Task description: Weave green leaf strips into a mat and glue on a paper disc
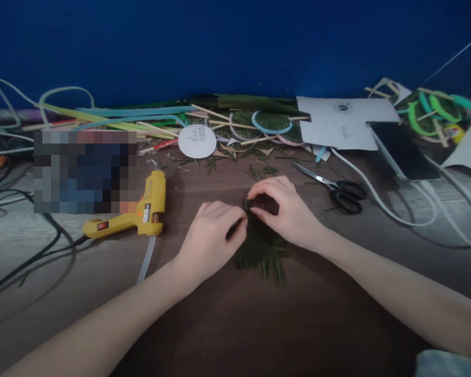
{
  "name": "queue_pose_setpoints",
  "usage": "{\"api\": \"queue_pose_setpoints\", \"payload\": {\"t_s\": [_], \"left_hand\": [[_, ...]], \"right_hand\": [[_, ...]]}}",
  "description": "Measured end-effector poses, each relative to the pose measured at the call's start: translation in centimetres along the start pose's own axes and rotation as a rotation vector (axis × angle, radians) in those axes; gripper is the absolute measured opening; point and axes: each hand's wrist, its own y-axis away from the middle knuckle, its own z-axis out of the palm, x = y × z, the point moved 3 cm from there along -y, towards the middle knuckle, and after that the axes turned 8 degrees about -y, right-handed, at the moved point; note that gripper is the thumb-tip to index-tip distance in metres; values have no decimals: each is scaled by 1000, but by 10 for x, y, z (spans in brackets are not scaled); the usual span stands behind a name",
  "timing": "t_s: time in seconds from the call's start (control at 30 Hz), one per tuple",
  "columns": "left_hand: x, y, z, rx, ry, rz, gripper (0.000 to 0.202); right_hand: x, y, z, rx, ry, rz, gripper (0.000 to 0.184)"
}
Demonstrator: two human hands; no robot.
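A dark green leaf piece (262, 246), its lower edge cut into fringe-like strips, hangs or lies between my hands over the brown tabletop. My left hand (217, 235) is closed, with thumb and fingertips pinching near the leaf's upper end. From the other side, my right hand (278, 207) pinches the same upper end between thumb and forefinger. The fingertips of both hands nearly meet there, and they hide part of the leaf. Black-handled scissors (333, 186) lie to the right of my right hand. To the left of my left hand is a yellow glue gun (151, 201) with a clear glue stick.
Along the blue wall (235, 47) lie pipe cleaners (137, 112), thin wooden sticks, leaf scraps and ringed green fans (272, 123). A white round label (197, 141), a white paper (345, 120) and a phone (404, 152) with a white cable are there too. Dark cords run at left.
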Motion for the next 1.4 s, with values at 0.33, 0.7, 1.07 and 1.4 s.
{"api": "queue_pose_setpoints", "payload": {"t_s": [0.33,0.7,1.07,1.4], "left_hand": [[1,-1,-1,-5,12,-12,16],[0,-1,-1,8,19,-9,15],[-1,-1,-1,26,18,-12,15],[0,0,0,17,21,-13,13]], "right_hand": [[0,1,-3,8,-122,50,14],[2,-3,-5,40,-394,146,13],[2,-2,-3,74,-325,149,10],[-1,-1,0,79,60,61,3]]}}
